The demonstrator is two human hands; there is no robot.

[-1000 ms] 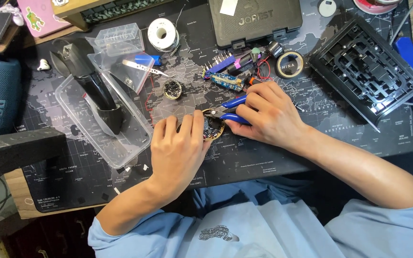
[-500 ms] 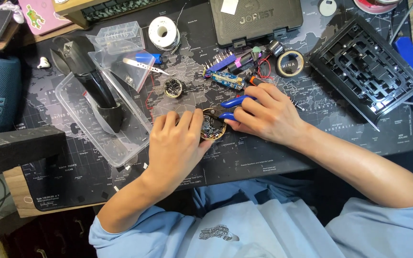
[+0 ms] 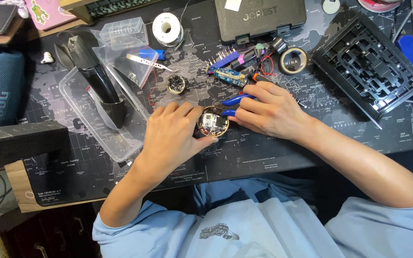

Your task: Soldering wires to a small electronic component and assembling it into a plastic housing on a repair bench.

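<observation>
Holding the small round circuit board [image 3: 212,125] down on the dark map mat [image 3: 273,153], your left hand [image 3: 173,136] lies flat with its fingers spread, and the fingertips and thumb press the board's left edge. Your right hand [image 3: 271,112] is closed around the blue-handled pliers [image 3: 237,100], whose tips meet the board's right side. The board sits in the middle of the mat, right between your two hands.

Just above your left hand lies a second small round part [image 3: 176,84]. Above your right hand you see a little blue board [image 3: 229,76] with wires, and a roll of tape [image 3: 293,60] beside it. To the left is a clear plastic tray [image 3: 80,102] holding a black tool [image 3: 103,91]. A spool of solder wire [image 3: 167,27] sits near the top. To the far right lies a black grid frame [image 3: 371,64], and a dark case [image 3: 260,16] rests at the top edge.
</observation>
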